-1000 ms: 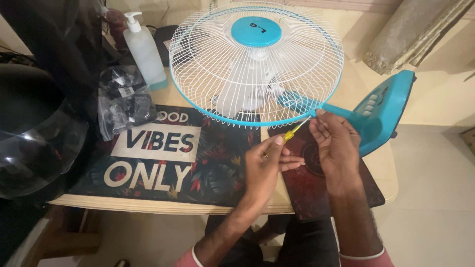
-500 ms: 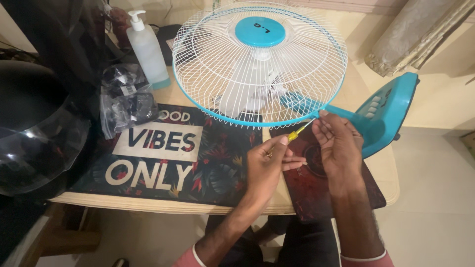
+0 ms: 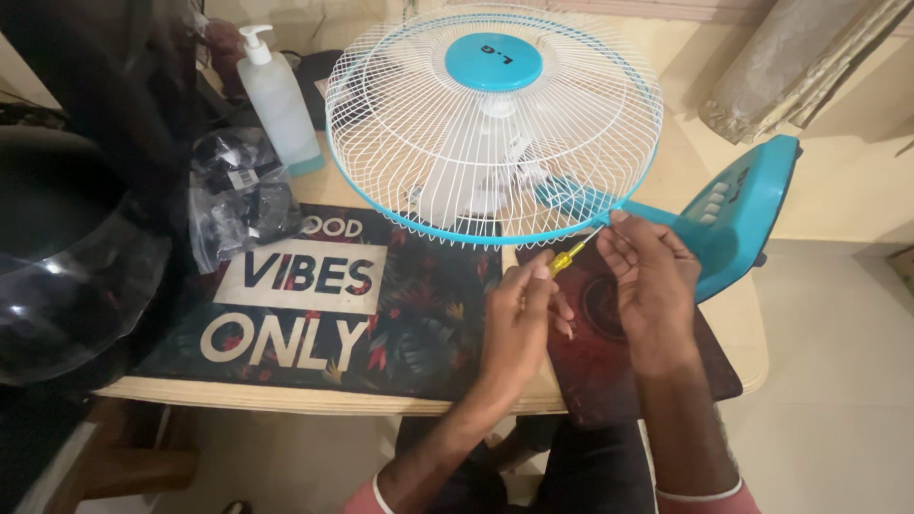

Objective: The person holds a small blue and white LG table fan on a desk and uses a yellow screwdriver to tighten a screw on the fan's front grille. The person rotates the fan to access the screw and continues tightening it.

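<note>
At the table's near edge, a person's left hand (image 3: 522, 319) grips the yellow handle of a small screwdriver (image 3: 571, 255), fingers closed around it, its tip angled toward one o'clock at the blue rim of a table fan (image 3: 495, 124). The right hand (image 3: 652, 281), at three o'clock of the left, pinches the shaft near that rim, fingers curled. The fan lies tilted on a dark printed mat (image 3: 324, 305), its blue base (image 3: 743, 214) at three o'clock. Farther back, at ten o'clock, sit a plastic bag (image 3: 238, 200) and a pump bottle (image 3: 278, 100).
</note>
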